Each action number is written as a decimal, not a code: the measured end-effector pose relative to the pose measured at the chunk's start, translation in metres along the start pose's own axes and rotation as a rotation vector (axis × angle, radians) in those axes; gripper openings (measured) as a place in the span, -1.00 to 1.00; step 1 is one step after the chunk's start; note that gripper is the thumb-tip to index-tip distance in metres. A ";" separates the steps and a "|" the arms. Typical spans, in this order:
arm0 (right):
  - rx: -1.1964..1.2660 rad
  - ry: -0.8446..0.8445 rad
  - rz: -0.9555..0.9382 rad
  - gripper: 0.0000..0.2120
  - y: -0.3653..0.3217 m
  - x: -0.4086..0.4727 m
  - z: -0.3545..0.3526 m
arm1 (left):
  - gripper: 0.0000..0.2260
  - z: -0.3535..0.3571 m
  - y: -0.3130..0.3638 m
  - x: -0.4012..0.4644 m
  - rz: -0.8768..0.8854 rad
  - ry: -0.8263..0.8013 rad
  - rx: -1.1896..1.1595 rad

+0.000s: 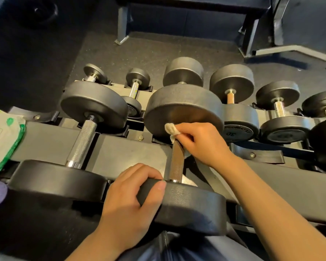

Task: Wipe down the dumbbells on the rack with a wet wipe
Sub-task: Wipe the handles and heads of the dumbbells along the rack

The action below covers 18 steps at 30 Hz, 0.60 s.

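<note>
One crumpled white wet wipe (pixel 171 129) (bunched) on knurled dumbbell handle (pixel 175 162).

Wipe pack (pixel 5 140) lies on rack (pixel 124 153), left of dumbbells (pixel 179 140).

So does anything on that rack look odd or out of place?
Mostly the wipe pack: it lies on the rack's left end, where a dumbbell would sit. One handle on the lower row looks rusty orange beside the shiny ones. Nothing is spilled.
</note>
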State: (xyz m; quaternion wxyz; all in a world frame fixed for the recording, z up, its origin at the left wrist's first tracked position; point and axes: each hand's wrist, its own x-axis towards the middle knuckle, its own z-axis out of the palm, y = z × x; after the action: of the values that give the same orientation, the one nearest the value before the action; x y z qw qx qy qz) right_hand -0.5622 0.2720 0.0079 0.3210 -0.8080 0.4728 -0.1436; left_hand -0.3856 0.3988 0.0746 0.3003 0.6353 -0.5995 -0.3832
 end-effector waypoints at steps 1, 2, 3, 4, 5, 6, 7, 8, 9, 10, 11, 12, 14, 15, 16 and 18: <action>0.015 -0.048 0.002 -0.84 0.000 -0.001 -0.003 | -0.82 0.000 0.001 0.000 -0.008 0.000 -0.003; 0.046 -0.093 0.008 -0.85 -0.001 -0.004 -0.007 | -0.81 0.000 0.001 -0.001 -0.018 -0.001 -0.005; 0.094 -0.133 0.020 -0.83 -0.001 -0.008 -0.010 | -0.81 0.000 0.001 -0.001 -0.029 -0.004 -0.007; 0.148 -0.162 0.039 -0.78 -0.003 -0.012 -0.013 | -0.80 -0.001 0.003 -0.002 -0.047 -0.010 -0.016; 0.199 -0.168 0.062 -0.70 -0.004 -0.016 -0.014 | -0.79 -0.001 0.005 -0.001 -0.078 -0.022 -0.038; 0.236 -0.149 0.076 -0.66 -0.005 -0.018 -0.013 | -0.76 -0.001 0.009 0.000 -0.132 -0.035 -0.073; 0.250 -0.116 0.084 -0.66 -0.008 -0.018 -0.010 | -0.74 -0.001 0.013 0.003 -0.204 -0.050 -0.113; 0.242 -0.082 0.087 -0.71 -0.010 -0.016 -0.007 | -0.77 -0.002 0.017 0.006 -0.278 -0.067 -0.150; 0.225 -0.056 0.094 -0.79 -0.010 -0.014 -0.005 | -0.82 -0.001 0.021 0.009 -0.337 -0.075 -0.175; 0.213 -0.054 0.103 -0.85 -0.009 -0.012 -0.005 | -0.86 0.000 0.025 0.013 -0.358 -0.069 -0.174; 0.196 -0.074 0.109 -0.85 -0.008 -0.010 -0.007 | -0.88 0.002 0.027 0.016 -0.355 -0.061 -0.149; 0.174 -0.109 0.105 -0.80 -0.007 -0.010 -0.010 | -0.89 0.005 0.027 0.017 -0.352 -0.045 -0.118; 0.114 -0.207 0.041 -0.81 -0.009 -0.014 -0.014 | -0.88 0.007 0.025 0.018 -0.376 0.015 -0.098; 0.108 -0.264 -0.025 -0.87 -0.011 -0.017 -0.014 | -0.86 0.007 0.023 0.018 -0.387 0.045 -0.104; 0.131 -0.340 -0.100 -0.92 -0.014 -0.022 -0.014 | -0.83 0.008 0.020 0.017 -0.384 0.063 -0.107; 0.214 -0.510 -0.221 -0.93 -0.020 -0.030 -0.011 | -0.83 0.007 0.018 0.018 -0.368 0.069 -0.101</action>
State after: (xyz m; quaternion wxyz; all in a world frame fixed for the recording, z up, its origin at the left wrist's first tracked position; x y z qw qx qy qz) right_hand -0.5698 0.3005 0.0312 0.4953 -0.8261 0.2683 -0.0189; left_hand -0.4012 0.3795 0.0836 0.2772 0.7311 -0.4424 -0.4392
